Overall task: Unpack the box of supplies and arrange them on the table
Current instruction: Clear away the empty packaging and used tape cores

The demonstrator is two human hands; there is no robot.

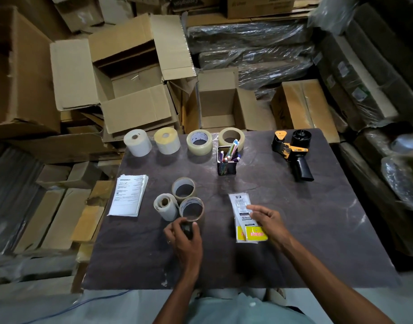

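Observation:
My left hand (183, 232) grips a small dark object at the near edge of a tape roll (192, 210). Beside that roll stand another tape roll (184, 189) and a small label roll (166, 206). My right hand (266, 219) hovers with relaxed fingers over flat packets (244, 215) with white and yellow print, fingertips touching them. Along the table's far edge stand a white label roll (137, 142), a yellowish label roll (167, 139), a clear tape roll (199, 142) and a brown tape roll (231, 136). A mesh pen holder (227, 163) and a tape dispenser (292, 153) stand to the right.
A stack of printed papers (128, 195) lies at the left of the dark table (306, 230). Open cardboard boxes (130, 83) and wrapped bundles (252, 50) crowd the floor behind and beside the table.

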